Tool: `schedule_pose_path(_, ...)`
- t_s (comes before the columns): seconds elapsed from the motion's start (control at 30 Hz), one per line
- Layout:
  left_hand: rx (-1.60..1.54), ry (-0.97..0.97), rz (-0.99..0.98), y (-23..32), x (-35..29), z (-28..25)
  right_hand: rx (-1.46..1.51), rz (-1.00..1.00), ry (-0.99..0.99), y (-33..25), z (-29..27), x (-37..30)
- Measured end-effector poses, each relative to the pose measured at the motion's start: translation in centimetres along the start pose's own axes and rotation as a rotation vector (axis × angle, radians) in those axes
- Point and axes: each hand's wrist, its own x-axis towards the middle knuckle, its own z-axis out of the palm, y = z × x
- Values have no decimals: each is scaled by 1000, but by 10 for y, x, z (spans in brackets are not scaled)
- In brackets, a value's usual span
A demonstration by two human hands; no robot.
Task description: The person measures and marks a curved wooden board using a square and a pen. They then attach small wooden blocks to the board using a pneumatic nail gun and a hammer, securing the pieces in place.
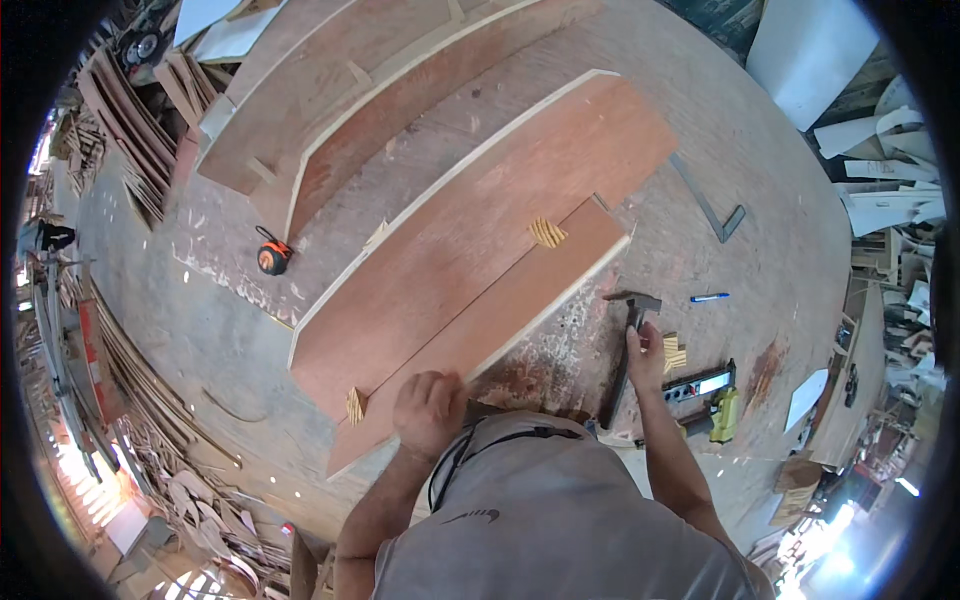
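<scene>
My right hand (pixel 648 358) grips a claw hammer (pixel 618 378) by the handle just below its head, over the near part of the worktable. Curled into a fist, my left hand (pixel 430 408) rests at the near edge of a reddish plywood panel assembly (pixel 480 220); what its fingers hold, if anything, is hidden. The assembly lies slanted, with a pale edge strip along its far side and a seam between its boards. Two small striped wood blocks, one nearer (pixel 354 405) and one farther (pixel 548 232), sit along that seam.
A second curved plywood frame (pixel 340 130) lies beyond the assembly. An orange tape measure (pixel 273 252) is at left. To the right are a metal square (pixel 715 205), blue pen (pixel 710 297), wood block (pixel 675 352), spirit level (pixel 700 385) and yellow-green tool (pixel 724 415).
</scene>
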Motion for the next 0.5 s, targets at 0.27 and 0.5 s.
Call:
schedule_pose_path(0.27,-466,-403,-376,-19,60,-19,-330,-132,-26,32,14,13)
schedule_pose_path(0.5,-287,-141,23,-66,153,102,166,263,-119,-1,-14,16)
